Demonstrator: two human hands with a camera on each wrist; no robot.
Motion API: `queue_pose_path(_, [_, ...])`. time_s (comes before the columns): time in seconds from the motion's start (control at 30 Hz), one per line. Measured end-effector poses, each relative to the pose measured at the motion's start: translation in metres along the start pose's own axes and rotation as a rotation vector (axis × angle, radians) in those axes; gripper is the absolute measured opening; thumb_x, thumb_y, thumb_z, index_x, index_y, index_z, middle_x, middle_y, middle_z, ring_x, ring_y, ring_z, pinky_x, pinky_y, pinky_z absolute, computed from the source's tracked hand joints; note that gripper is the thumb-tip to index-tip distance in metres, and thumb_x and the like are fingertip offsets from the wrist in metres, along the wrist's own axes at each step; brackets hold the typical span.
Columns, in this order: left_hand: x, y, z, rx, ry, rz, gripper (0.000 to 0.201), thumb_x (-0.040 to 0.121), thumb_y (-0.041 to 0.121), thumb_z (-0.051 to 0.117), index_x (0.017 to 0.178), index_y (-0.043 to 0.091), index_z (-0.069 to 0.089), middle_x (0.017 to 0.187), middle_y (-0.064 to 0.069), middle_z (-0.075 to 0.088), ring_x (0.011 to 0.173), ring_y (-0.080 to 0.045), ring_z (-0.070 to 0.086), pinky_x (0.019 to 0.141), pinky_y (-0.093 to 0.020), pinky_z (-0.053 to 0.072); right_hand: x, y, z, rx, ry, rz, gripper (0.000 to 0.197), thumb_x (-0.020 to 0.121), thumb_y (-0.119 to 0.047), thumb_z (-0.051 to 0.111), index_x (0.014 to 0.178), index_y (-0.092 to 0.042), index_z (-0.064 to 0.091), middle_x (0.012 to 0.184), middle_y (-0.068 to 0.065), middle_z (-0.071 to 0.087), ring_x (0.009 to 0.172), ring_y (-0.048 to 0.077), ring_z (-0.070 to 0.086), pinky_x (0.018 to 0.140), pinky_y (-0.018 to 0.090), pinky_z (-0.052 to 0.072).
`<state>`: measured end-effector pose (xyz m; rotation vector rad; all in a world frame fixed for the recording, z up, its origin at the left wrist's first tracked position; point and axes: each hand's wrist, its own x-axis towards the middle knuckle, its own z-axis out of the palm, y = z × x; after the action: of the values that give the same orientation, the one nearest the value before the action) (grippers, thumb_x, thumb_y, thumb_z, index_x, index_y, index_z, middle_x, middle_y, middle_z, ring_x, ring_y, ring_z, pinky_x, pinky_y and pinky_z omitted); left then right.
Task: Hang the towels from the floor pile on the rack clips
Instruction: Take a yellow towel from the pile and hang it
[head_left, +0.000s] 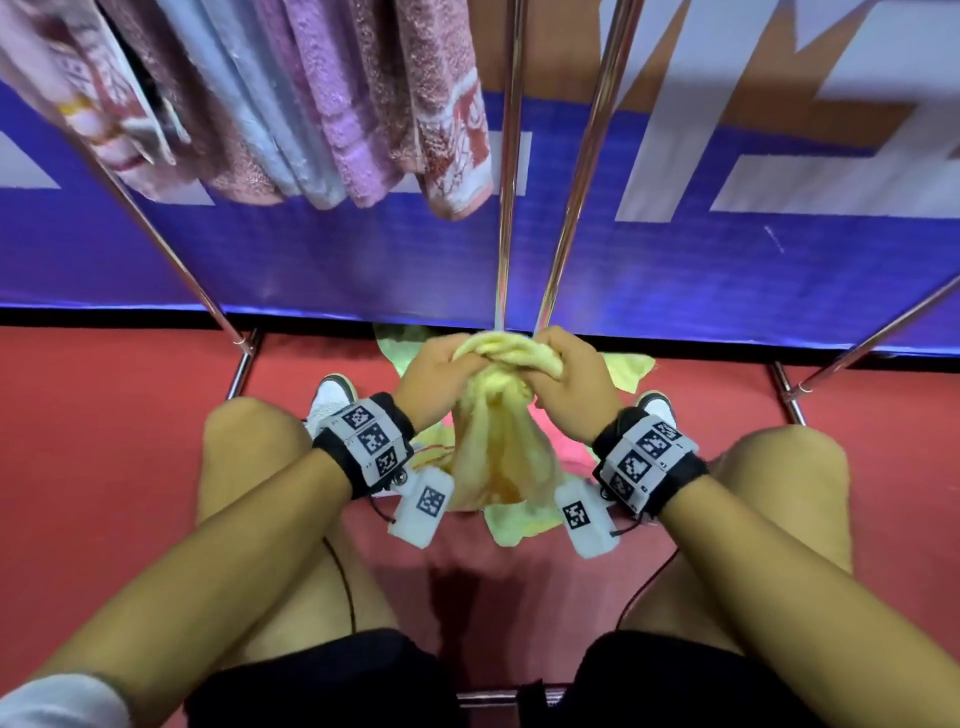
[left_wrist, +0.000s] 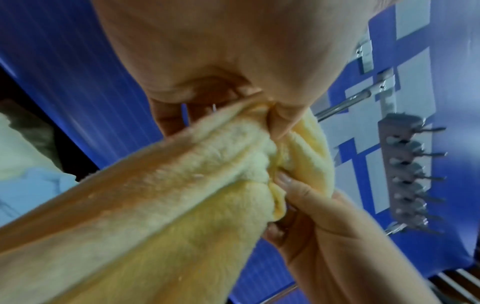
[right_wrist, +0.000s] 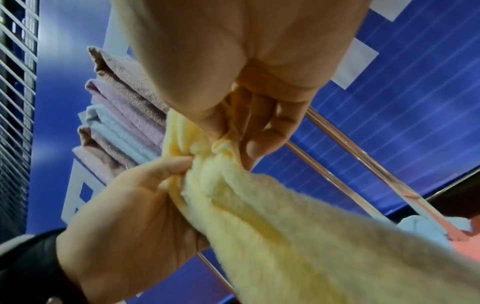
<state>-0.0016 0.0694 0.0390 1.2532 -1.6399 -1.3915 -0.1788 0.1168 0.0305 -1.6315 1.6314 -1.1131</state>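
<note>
Gripping: my left hand (head_left: 434, 364) and right hand (head_left: 569, 376) both clench the bunched top edge of the yellow towel (head_left: 498, 447), knuckles close together, so the cloth gathers into one thick wad.
Fingers: in the left wrist view my left hand (left_wrist: 233, 61) pinches the fold while the fingers (left_wrist: 293, 185) of my right dig into the same ridge of the yellow towel (left_wrist: 155, 195); in the right wrist view my right hand (right_wrist: 246, 72) curls round the gathered edge, touching my left hand (right_wrist: 124, 216).
Why so: I judge I am collecting a narrow edge, since a clip bites better on a compact fold than on loose cloth.
Towel: its body hangs down between my knees, lifted off the floor pile (head_left: 628, 366), which lies on the red floor (head_left: 104, 415) just beyond my hands, at the foot of the rack.
Rack: the chrome rack poles (head_left: 511, 156) rise on the far side, right behind my hands.
Clips: a row of free rack clips (left_wrist: 407, 174) shows in the left wrist view, well apart from the towel.
Hung towels: pink, lilac and pale blue hung towels (head_left: 311, 104) dangle far left, above.
Backdrop: a blue banner (head_left: 675, 260) stands behind the rack.
Next: I judge the wad must be raised to a free clip.
</note>
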Motion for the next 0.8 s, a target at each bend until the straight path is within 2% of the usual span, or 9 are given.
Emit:
queue_pose_path(0.07, [-0.002,-0.018,0.006,0.066,-0.041,-0.038,0.011,0.083,0.002,0.062,0.073,0.007,0.061,0.062,0.012,0.058,0.056,0.002,0.050,0.060,-0.023,0.041,-0.010,0.011,0.005,-0.085,-0.043,-0.044,0.021,0.077,-0.003,0.057,0.087,-0.022,0.060,0.072,-0.003,0.064,0.068,0.025,0.060,0.063,0.030,0.042])
queue_pose_path(0.17, [-0.006,-0.042,0.018,0.145,-0.137,-0.056,0.031,0.079,-0.014,0.059,0.078,0.017,0.057,0.052,0.018,0.051,0.048,0.005,0.043,0.053,-0.014,0.034,-0.020,0.028,0.010,-0.160,-0.150,-0.076,0.025,0.078,0.004,0.054,0.091,-0.015,0.065,0.073,-0.001,0.066,0.067,0.016,0.057,0.063,0.028,0.042])
queue_pose_path(0.23, [-0.009,-0.046,0.026,0.173,-0.229,-0.054,0.022,0.078,-0.004,0.063,0.085,0.017,0.058,0.055,0.018,0.053,0.051,0.004,0.043,0.054,-0.012,0.035,-0.020,0.036,0.013,-0.175,-0.162,-0.050,0.023,0.082,0.002,0.057,0.091,-0.016,0.067,0.071,-0.006,0.064,0.061,0.006,0.053,0.064,0.027,0.045])
queue_pose_path(0.33, [-0.012,-0.053,0.034,0.272,-0.226,-0.020,0.012,0.073,0.023,0.060,0.081,0.016,0.057,0.069,0.009,0.056,0.063,-0.009,0.050,0.062,-0.026,0.041,-0.018,0.036,0.024,-0.122,-0.154,0.005,0.016,0.084,-0.002,0.062,0.091,-0.015,0.068,0.070,-0.016,0.059,0.060,-0.003,0.055,0.066,0.022,0.046])
queue_pose_path(0.43, [-0.010,-0.054,0.034,0.232,-0.165,0.010,0.010,0.079,0.022,0.050,0.074,0.019,0.058,0.073,0.006,0.061,0.069,-0.012,0.055,0.066,-0.032,0.044,-0.015,0.028,0.034,-0.054,-0.095,-0.009,0.013,0.081,-0.009,0.066,0.092,-0.015,0.067,0.070,-0.016,0.058,0.062,0.004,0.055,0.063,0.021,0.046])
queue_pose_path(0.6, [-0.004,-0.055,0.026,0.089,-0.062,-0.025,0.028,0.088,0.030,0.057,0.088,0.006,0.071,0.079,-0.007,0.070,0.069,-0.010,0.059,0.068,-0.035,0.049,-0.011,0.029,0.039,0.031,-0.103,0.017,0.040,0.067,-0.010,0.052,0.105,-0.015,0.062,0.086,-0.008,0.059,0.068,0.003,0.051,0.062,0.012,0.042])
queue_pose_path(0.67, [-0.003,-0.054,0.024,0.033,-0.011,-0.032,0.025,0.094,0.025,0.060,0.085,0.005,0.070,0.075,-0.004,0.071,0.067,-0.005,0.059,0.066,-0.031,0.049,-0.012,0.039,0.040,-0.063,-0.203,0.054,0.035,0.067,-0.016,0.055,0.101,-0.014,0.059,0.089,-0.002,0.059,0.075,0.008,0.055,0.068,0.021,0.048])
queue_pose_path(0.73, [-0.003,-0.050,0.023,0.004,0.017,-0.021,0.028,0.098,0.011,0.058,0.071,0.012,0.063,0.059,0.013,0.063,0.058,0.005,0.054,0.061,-0.016,0.042,-0.012,0.051,0.041,-0.170,-0.333,0.115,0.020,0.074,-0.023,0.061,0.090,-0.012,0.058,0.081,0.002,0.062,0.075,0.020,0.058,0.072,0.039,0.050])
queue_pose_path(0.8, [-0.001,-0.052,0.021,0.020,0.045,0.003,0.033,0.097,0.012,0.060,0.064,0.014,0.056,0.054,0.016,0.055,0.054,0.002,0.046,0.058,-0.019,0.039,-0.012,0.059,0.040,-0.231,-0.426,0.157,0.016,0.081,-0.026,0.067,0.089,-0.012,0.063,0.079,0.002,0.065,0.075,0.021,0.059,0.074,0.039,0.050])
